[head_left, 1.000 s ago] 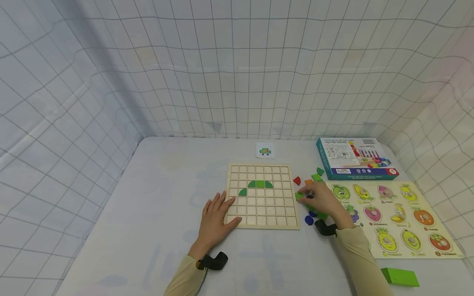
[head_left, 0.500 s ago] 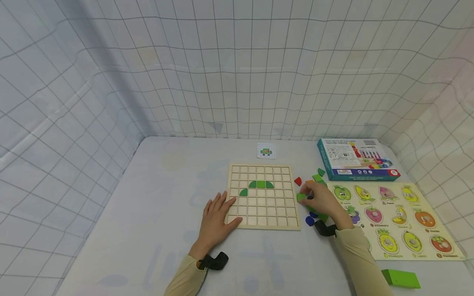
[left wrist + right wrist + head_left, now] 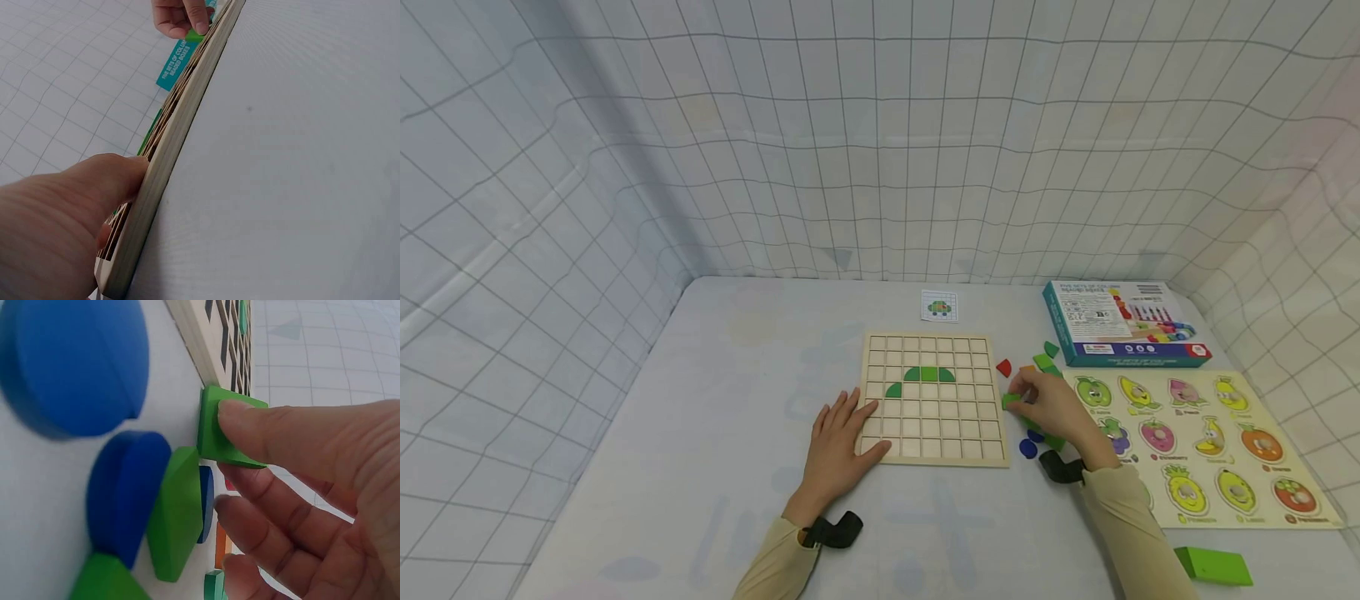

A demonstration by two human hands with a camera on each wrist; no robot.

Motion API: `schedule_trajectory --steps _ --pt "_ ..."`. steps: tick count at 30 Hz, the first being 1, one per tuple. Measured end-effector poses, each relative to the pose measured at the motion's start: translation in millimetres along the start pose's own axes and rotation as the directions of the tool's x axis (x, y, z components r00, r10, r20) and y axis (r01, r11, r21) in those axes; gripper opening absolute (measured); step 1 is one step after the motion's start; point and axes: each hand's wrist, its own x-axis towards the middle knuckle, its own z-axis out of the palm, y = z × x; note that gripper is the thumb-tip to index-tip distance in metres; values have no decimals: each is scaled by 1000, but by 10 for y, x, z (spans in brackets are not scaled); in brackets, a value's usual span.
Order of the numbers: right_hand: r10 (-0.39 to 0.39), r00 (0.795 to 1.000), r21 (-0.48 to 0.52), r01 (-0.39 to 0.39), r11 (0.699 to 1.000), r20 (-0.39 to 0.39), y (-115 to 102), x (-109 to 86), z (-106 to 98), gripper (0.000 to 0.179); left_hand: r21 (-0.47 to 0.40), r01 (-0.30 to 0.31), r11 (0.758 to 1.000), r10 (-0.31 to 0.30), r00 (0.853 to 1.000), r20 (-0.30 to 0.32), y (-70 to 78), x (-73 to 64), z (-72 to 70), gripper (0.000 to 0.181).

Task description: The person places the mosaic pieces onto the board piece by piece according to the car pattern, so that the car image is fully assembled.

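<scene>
My left hand (image 3: pixel 837 446) rests with spread fingers on the left side of a wooden grid board (image 3: pixel 931 460); its thumb touches the front left rim. Beyond the board's right edge, my right hand (image 3: pixel 1062 408) pinches a green square tile (image 3: pixel 210 434). Seen from the right wrist, the thumb lies on the tile's face and the other fingers are behind and below it. In the grid sit a light green square (image 3: pixel 929 374) and dark green quarter-rounds (image 3: pixel 893 390). Blue round pieces (image 3: pixel 75 362) and a green angular piece (image 3: pixel 176 519) lie near the right hand, partly hidden in the head view.
A pattern card (image 3: pixel 939 307) lies behind the board. At the right are a boxed toy set (image 3: pixel 1123 325) and a fruit puzzle board (image 3: pixel 1206 446), partly under the right forearm. A green block (image 3: pixel 1213 567) lies at front right. A red piece (image 3: pixel 1003 367) is by the board.
The head view has shifted very slightly. Both hands stay nearly where they were, the right one pinching the green square tile throughout; the pieces in the grid are the same.
</scene>
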Motion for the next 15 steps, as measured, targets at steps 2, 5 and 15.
schedule_trajectory --steps 2,5,15 --pt "-8 1000 6 8 1000 1 0 -9 1 18 -1 0 1000 0 1000 1 4 0 -1 63" --pt "-28 1000 26 28 999 2 -6 -26 2 18 -1 -1 1000 1 1000 0 6 1 2 63" --pt "-101 994 74 105 992 -47 -72 -8 14 16 0 -3 1000 3 1000 -4 5 -1 0 63"
